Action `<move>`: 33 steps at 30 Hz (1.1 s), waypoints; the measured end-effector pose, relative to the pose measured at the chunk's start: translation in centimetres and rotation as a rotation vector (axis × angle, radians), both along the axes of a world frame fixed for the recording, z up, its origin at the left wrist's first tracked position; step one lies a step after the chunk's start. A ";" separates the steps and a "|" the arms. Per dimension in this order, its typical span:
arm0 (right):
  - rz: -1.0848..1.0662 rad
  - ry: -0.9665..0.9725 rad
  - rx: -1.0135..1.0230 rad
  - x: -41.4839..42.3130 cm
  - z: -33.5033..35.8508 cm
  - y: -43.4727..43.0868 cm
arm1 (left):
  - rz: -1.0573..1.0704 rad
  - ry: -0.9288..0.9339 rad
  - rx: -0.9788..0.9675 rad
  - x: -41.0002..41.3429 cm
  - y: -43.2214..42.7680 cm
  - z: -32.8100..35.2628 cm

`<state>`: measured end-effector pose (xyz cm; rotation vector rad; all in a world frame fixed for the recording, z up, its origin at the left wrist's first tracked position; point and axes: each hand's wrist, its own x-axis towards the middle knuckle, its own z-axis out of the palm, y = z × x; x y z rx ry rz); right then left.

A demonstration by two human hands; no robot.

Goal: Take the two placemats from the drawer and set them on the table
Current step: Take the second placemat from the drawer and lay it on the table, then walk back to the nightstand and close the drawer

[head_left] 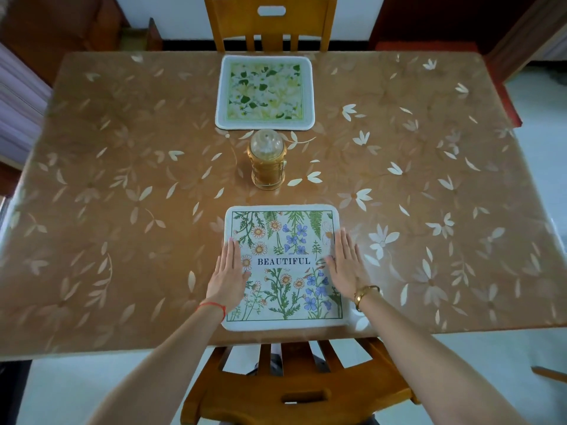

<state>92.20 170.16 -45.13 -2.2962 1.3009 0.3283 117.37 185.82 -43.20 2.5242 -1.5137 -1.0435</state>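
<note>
Head view of a desk (122,194) covered with a brown leaf-and-flower patterned sheet. Two placemats are lying flat on it, well apart, one at each long edge. The near placemat (285,240), printed with daisies, blue flowers, ferns and the word "BEAUTIFUL", is sitting at the edge closest to the viewer. The left hand (228,276) is resting palm down with fingers straight and together over the mat's left border, and the right hand (345,265) is resting the same way over its right border; both are lying flat and gripping nothing. A red string (213,306) is circling the left wrist and a gold watch (363,294) the right wrist. The far placemat (265,92), green and yellow with white blossoms, is lying at the opposite edge in front of the far chair (271,23). A small amber lantern (268,162) with a clear domed top is standing upright between the two mats, just beside the far one. The near chair (294,391) is standing under the arms, tucked against the desk.
</note>
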 end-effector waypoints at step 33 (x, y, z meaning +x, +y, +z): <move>-0.440 -0.231 0.138 -3.1 6.2 8.8 | 0.206 0.151 -0.085 -3.7 7.9 4.6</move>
